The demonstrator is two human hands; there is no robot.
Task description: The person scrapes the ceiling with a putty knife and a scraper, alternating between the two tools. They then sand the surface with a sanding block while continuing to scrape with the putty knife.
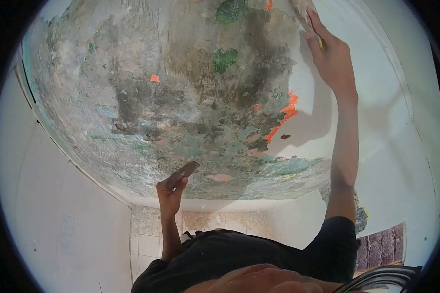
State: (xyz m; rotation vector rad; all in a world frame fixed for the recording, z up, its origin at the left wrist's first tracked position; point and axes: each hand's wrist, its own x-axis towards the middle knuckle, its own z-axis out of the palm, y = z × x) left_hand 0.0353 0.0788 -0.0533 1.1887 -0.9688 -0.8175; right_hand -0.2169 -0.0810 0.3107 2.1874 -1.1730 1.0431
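High on the right of the head view, my right hand [335, 61] is closed around a plaster-smeared flat tool [304, 14] with a yellow part near the fingers. This tool lies at the smooth white part of the wall [314, 124], by the edge of the bare, stained area. My left hand [170, 196], low and left of the middle, grips a flat brown blade-like tool [185, 175] that points up and right. Behind both hands spreads the patchy grey wall surface [181, 105], with green and orange paint remnants.
A ragged orange strip [283, 117] borders the white coating, beside a small dark hole [285, 136]. Plain pale walls stand at the left [83, 210] and right. Below is a tiled floor [146, 244] with dusty debris. A dark brick-patterned panel [381, 249] sits at lower right.
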